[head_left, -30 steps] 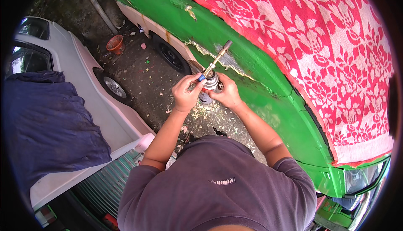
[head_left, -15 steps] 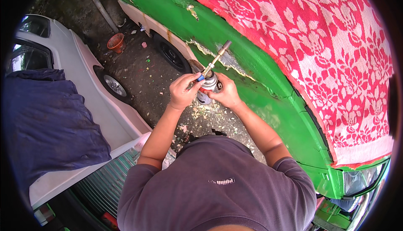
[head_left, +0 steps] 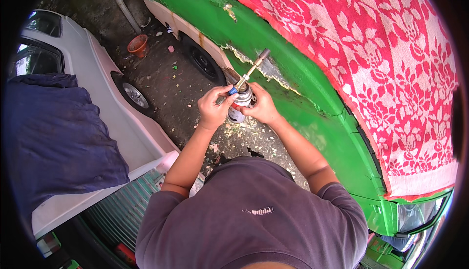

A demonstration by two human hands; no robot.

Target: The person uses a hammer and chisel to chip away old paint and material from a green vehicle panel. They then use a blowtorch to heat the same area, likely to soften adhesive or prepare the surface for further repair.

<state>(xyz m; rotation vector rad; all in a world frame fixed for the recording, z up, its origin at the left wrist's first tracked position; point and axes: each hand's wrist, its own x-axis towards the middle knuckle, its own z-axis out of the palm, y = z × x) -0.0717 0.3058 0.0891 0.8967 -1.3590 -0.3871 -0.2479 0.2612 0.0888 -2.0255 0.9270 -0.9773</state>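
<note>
Between my two hands is a gas torch, a metal nozzle with a blue knob on top of a canister. Its nozzle points up and to the right, toward the green car body. My left hand pinches the blue knob between thumb and fingertips. Wrapped round the canister from the right is my right hand. The canister shows silver at its top and a bit of red; its lower part is partly hidden by my fingers. No flame can be made out at the nozzle tip.
Along the right stands a green vehicle with chipped, peeling patches and a red-and-white floral cloth over it. A white vehicle under a dark blue cloth is at left. An orange pot and scattered flakes lie on the ground.
The surroundings have shifted slightly in view, as my head moved a little. My hands keep the same hold on the torch, with no clear movement of the knob.
</note>
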